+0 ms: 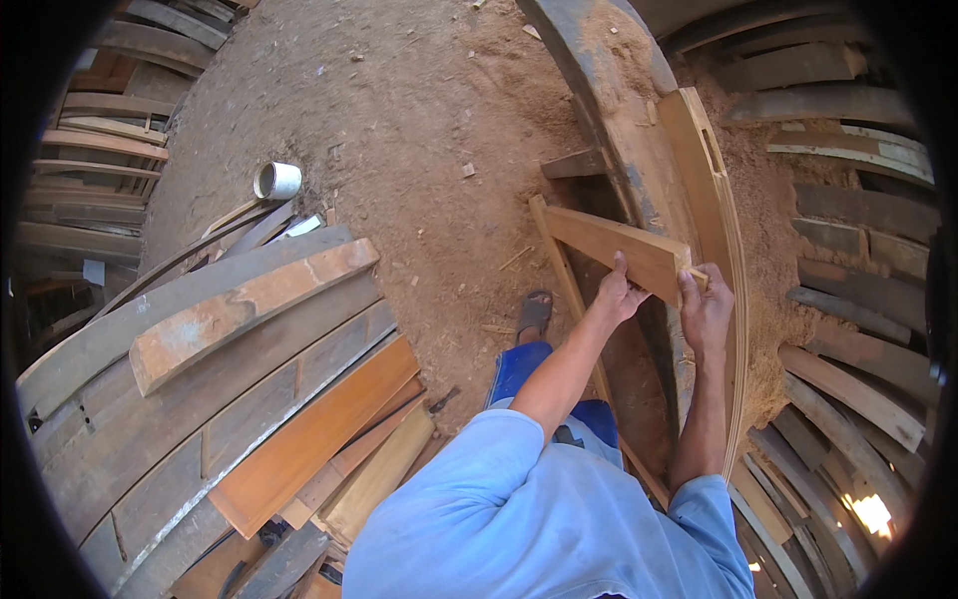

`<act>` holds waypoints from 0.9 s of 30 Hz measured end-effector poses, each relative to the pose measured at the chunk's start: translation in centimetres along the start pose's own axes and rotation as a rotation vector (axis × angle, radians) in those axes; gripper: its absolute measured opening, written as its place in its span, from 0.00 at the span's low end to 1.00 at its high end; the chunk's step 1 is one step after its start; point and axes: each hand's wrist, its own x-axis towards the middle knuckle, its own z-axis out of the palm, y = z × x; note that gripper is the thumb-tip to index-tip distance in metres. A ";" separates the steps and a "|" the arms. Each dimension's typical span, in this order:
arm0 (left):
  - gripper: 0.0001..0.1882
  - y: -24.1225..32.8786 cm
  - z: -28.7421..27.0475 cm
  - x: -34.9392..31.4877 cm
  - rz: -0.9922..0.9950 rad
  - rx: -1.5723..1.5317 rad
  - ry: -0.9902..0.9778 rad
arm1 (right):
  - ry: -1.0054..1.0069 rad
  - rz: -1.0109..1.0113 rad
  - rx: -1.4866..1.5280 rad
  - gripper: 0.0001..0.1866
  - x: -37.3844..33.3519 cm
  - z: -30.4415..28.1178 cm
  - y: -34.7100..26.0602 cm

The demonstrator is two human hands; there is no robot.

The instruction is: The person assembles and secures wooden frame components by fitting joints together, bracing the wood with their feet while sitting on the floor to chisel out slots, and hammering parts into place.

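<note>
A flat brown wooden board [619,244] slants across the workbench at the right, its near end between my hands. My left hand [623,292] is closed on its lower edge, thumb up against the face. At that end my right hand [707,307] pinches a small pale wooden piece [700,276] between thumb and fingers; whether it is joined to the board I cannot tell. Under and beside my right hand runs a long plank [695,140] set on edge, with a slot cut near its far end. It lies along the dusty bench beam [614,75].
Stacked timber [329,369] fills the left foreground, with an orange-brown board [319,429] on it. A white can [277,181] lies near the stack. More planks line the right wall [848,200]. Sawdust and chips cover the ground [399,130]. A thin wooden strip [574,290] leans beside the bench.
</note>
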 end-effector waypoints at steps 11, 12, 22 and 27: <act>0.26 0.7 -0.1 0.8 0.013 -0.037 0.034 | -0.075 -0.089 -0.168 0.13 3.4 2.1 0.0; 0.25 0.7 -0.3 0.9 0.021 -0.018 0.041 | -0.075 -0.061 -0.182 0.13 3.4 3.2 1.3; 0.19 4.5 -0.4 1.2 0.045 0.422 0.106 | 0.214 -0.246 -0.475 0.26 7.5 7.0 -1.2; 0.17 5.4 1.6 -0.4 0.089 0.550 0.131 | 0.210 -0.198 -0.158 0.27 5.5 4.9 -1.1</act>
